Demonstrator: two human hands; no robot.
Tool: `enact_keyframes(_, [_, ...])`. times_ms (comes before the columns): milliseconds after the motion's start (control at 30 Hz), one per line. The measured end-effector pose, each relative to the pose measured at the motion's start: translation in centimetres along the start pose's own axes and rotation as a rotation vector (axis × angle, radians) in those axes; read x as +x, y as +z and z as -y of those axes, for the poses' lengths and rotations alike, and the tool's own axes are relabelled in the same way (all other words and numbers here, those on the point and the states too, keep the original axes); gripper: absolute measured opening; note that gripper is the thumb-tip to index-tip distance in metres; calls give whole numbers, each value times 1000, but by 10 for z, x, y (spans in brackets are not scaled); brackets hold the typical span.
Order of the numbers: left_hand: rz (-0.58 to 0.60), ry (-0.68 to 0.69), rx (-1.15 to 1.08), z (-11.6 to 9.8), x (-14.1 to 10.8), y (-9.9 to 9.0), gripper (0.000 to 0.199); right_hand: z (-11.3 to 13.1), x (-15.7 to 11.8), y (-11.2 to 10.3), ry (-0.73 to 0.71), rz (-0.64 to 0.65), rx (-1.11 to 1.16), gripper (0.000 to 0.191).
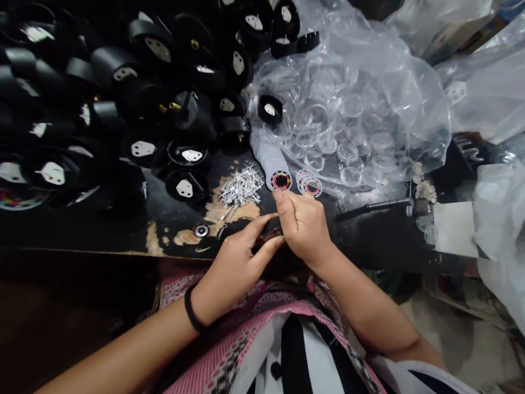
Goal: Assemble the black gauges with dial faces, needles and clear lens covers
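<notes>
Near the table's front edge, my left hand (246, 251) curves its fingers and thumb round a dark round part (269, 234), mostly hidden by both hands. My right hand (304, 225) is closed in a fist against the right side of that part, thumb on top; anything inside the fist is hidden. Just beyond the hands lies a row of stacked round dials (280, 179), the front one black and red, with a few loose dials (310, 186) on its right. A heap of small white pointers (243, 187) sits to the left.
Many black round housings (186, 185) with white plates fill the back left. A clear plastic bag (404, 98) with transparent round covers (348, 153) lies at the back right. A dark pen-like tool (388, 204) and a white card (455, 229) are at right; a small metal ring (201, 231) lies front left.
</notes>
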State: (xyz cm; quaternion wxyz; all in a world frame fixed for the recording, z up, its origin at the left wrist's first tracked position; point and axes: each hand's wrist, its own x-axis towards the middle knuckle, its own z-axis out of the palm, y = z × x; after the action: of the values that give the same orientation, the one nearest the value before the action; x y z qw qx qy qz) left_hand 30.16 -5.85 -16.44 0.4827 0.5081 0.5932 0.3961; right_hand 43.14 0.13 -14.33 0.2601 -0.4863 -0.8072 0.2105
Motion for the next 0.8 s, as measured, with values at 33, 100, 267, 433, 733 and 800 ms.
enact_keyframes(33, [-3, -45, -41, -3, -2, -1, 37, 1, -1, -3, 15, 27, 31, 50])
enact_keyframes(100, [1, -143, -138, -2, -15, -10, 38, 4, -4, -14, 23, 111, 124, 49])
enact_keyframes(267, [-298, -363, -1, 41, -91, -78, 42, -6, -11, -37, 129, 130, 356, 36])
enact_keyframes(433, [-563, -127, 469, 51, -102, -119, 41, 8, 2, -19, 73, 276, 304, 28])
enact_keyframes(733, [-452, -22, 505, 17, 28, -105, 42, -20, 34, -8, 132, 169, -289, 41])
enact_keyframes(800, [-457, -45, 477, 17, 28, -105, 36, -28, 36, -8, 122, 158, -289, 38])
